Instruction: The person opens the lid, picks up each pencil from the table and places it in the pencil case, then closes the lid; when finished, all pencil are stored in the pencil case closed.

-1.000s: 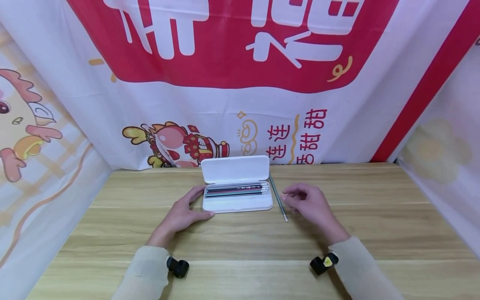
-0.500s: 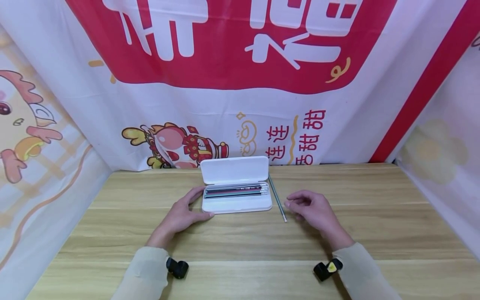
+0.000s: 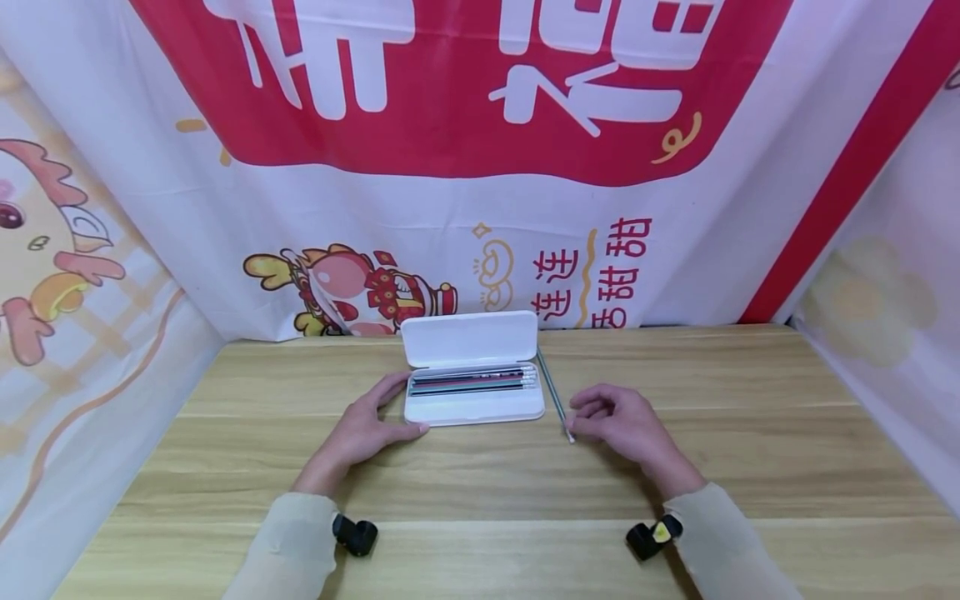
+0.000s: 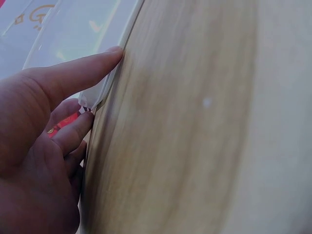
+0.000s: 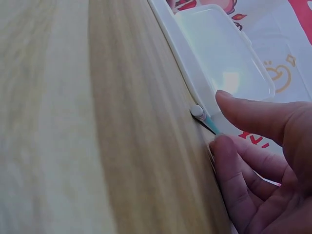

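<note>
A white pencil case [image 3: 474, 410] lies with its lid [image 3: 471, 340] raised, holding several pencils [image 3: 474, 382] in a row, erasers to the right. My left hand [image 3: 367, 423] grips the left end of the case; in the left wrist view the thumb [image 4: 92, 68] lies along its front edge. Just right of the case, one teal pencil [image 3: 553, 390] rests on the table, eraser end toward me. My right hand [image 3: 621, 423] is at that end. In the right wrist view a gap separates thumb [image 5: 248, 109] and fingers, with a fingertip right at the pencil's teal shaft.
The wooden table [image 3: 480, 492] reaches back to a printed cloth [image 3: 420, 208] hanging close behind the raised lid. More cloth stands at the left and right sides. Each wrist carries a small black camera [image 3: 356, 535].
My right hand drew back slightly from the loose pencil, then came in again toward its eraser end, thumb lower. The left hand, case and pencils stay where they were.
</note>
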The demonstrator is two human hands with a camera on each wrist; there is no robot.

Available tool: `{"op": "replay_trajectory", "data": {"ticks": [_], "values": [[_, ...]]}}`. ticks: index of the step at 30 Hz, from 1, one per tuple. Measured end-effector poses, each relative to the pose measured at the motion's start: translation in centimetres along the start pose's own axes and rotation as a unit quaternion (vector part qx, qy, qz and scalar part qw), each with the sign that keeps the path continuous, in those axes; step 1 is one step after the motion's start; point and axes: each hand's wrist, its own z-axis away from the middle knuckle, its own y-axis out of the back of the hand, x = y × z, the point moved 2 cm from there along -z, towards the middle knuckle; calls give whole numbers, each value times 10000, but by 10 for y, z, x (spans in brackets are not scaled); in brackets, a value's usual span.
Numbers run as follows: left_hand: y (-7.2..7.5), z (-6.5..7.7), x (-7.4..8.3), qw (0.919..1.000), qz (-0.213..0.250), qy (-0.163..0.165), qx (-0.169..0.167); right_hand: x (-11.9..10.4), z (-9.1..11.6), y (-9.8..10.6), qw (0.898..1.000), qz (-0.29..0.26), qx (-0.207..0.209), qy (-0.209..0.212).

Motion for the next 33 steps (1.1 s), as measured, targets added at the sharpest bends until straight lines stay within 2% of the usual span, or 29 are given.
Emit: {"op": "replay_trajectory", "data": {"ticks": [9,26,33], "values": [[0,0,1,10000,-32,7,-4,-4,1,-1,9993,318,-168,115],[0,1,1,10000,-34,19,-27,-9,1,-4,9960,852,103,262],[0,0,0,10000,-52,26,-24,-11,2,-6,9932,1128,213,187]]}}
